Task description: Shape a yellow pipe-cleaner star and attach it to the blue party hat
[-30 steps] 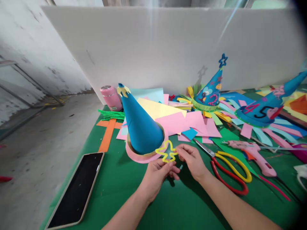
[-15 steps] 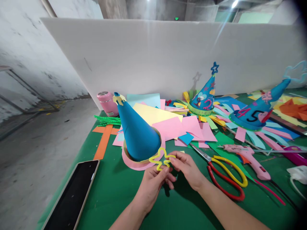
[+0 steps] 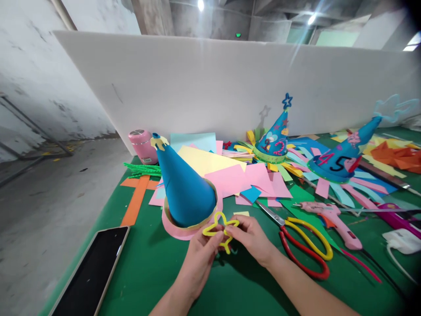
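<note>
Fingers of the left hand (image 3: 199, 259) and right hand (image 3: 255, 240) pinch a yellow fuzzy-wire star (image 3: 216, 223) at lower centre, its outline apparently nearly formed but unattached to the starless blue paper cone (image 3: 188, 193) left of centre.

Slants left forearm (image 3: 176, 298) up toward the right from the bottom edge, left of centre; slants right forearm (image 3: 304, 281) up toward the left from the lower right. Holds left hand (image 3: 197, 258) and right hand (image 3: 254, 237) close together just below centre. Pinches with both, angling left thumb (image 3: 212, 245) toward the upper right and right thumb (image 3: 238, 234) leftward.
</note>
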Demonstrator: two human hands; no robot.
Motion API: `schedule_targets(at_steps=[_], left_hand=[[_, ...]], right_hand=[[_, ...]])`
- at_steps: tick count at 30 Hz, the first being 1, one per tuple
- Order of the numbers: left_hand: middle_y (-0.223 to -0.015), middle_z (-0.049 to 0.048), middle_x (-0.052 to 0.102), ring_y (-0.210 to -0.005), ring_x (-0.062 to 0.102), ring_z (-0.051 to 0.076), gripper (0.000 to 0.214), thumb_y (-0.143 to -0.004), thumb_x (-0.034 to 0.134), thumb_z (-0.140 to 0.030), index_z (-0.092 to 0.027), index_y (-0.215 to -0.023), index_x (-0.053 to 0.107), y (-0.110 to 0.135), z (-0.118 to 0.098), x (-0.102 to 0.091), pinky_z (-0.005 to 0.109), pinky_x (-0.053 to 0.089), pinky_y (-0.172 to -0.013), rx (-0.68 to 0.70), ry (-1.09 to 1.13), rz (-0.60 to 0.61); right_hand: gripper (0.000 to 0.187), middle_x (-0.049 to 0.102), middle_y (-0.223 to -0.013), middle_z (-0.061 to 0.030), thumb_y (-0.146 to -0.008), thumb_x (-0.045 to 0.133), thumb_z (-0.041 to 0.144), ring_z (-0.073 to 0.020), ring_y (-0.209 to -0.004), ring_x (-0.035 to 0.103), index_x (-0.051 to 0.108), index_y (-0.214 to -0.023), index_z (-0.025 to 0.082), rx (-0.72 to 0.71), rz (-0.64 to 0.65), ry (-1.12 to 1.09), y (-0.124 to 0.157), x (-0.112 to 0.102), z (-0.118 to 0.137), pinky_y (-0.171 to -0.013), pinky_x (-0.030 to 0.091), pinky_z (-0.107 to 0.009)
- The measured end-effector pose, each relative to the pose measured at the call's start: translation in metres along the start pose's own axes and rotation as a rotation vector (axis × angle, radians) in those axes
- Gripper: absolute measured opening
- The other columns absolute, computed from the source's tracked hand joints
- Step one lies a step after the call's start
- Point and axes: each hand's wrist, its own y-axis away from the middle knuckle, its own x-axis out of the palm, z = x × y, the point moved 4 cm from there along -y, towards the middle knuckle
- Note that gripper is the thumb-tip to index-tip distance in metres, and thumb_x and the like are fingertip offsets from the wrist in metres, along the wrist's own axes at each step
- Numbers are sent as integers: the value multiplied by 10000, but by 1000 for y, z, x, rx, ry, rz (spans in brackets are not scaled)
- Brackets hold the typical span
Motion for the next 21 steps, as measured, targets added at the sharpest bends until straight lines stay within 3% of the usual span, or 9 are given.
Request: schedule_targets(at_steps=[6,11,21], left_hand=[[-636,-6,572,-630,508,98,118,-713,639,-249,-140,-689,602,-4,-9,-12,195,397,-600,55,-130,-33],[-565,-23,508,-568,438,83,171,-707,641,-258,-128,-615,578,-4,-8,-13,188,352,-539,94,-276,-12],[-522,-38,461,-526,404,78,263,-714,625,-309,-134,-546,524,-4,-6,-10,191,325,-508,26,-274,16]], right_hand=[[180,400,-533,51,-726,570,246,-79,-493,339,508,-584,156,-11,34,173,4,-1,-2,-461,273,-203],[212,379,-553,47,-756,539,258,-83,-497,332,475,-579,160,-78,91,422,8,4,2,-449,257,-209],[211,397,-581,32,-803,485,261,-104,-555,363,487,-619,156,-146,14,344,4,-5,6,-520,314,-226]])
